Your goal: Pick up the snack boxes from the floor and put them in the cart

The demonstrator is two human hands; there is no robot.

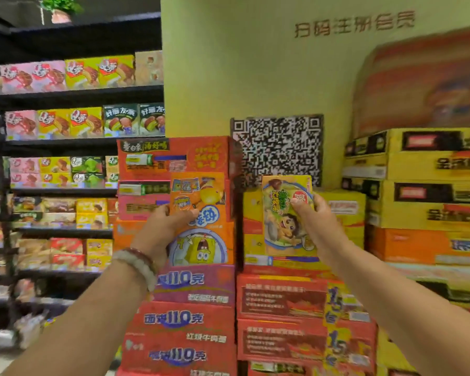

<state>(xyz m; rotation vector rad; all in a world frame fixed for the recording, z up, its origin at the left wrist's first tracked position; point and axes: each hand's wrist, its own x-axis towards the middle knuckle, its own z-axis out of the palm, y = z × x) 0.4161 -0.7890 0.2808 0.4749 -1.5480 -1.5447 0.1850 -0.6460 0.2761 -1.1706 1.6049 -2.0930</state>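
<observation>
Head view: both arms stretched forward, raised. Left hand (164,223) gripping orange snack box (201,217) by its left edge; right hand (314,215) pinching yellow snack box (288,213) at its right side. Both boxes upright, long axis vertical, printed fronts toward camera. Just behind the hands, stacked cartons (185,321); beyond left, shelves (65,142).

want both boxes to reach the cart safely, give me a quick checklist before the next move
1. Left hand grips the orange box: ok.
2. Right hand grips the yellow box: ok.
3. Both boxes held upright, apart from each other: ok.
4. Cart in view to drop them in: not ok, no cart visible.
5. Boxes undamaged: cannot tell, picture is blurred.
6. Clear of the stacked cartons ahead: cannot tell.
</observation>
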